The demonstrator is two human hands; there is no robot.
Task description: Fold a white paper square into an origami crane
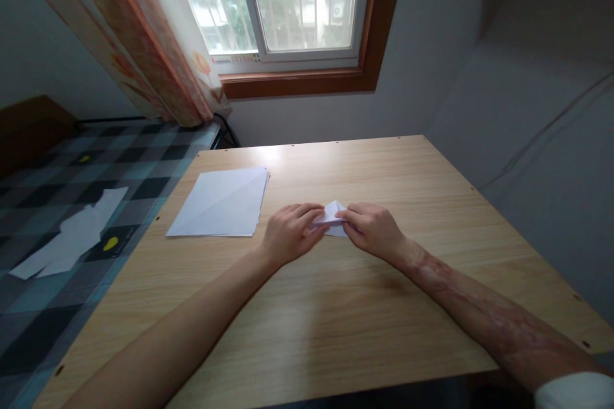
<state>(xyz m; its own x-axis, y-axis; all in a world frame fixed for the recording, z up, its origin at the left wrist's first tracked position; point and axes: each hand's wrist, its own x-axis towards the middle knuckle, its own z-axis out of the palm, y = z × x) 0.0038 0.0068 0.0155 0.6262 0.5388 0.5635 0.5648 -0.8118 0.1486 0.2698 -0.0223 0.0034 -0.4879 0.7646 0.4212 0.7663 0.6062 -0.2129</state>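
Note:
A small folded piece of white paper (334,209) is held between my two hands, over the middle of the wooden table. My left hand (293,230) pinches its left side, fingers on top and thumb beneath at the near side. On the right side, my right hand (371,227) grips it with thumb and index finger. A peaked fold rises between the fingertips, and a flap of the paper shows below them. The fingers hide both ends of the paper.
A stack of white paper sheets (218,202) lies on the table (297,319) to the left. Beyond the table's left edge, white paper strips (79,230) rest on a checked bedspread (29,204). A window (288,0) and curtain (153,32) are at the back.

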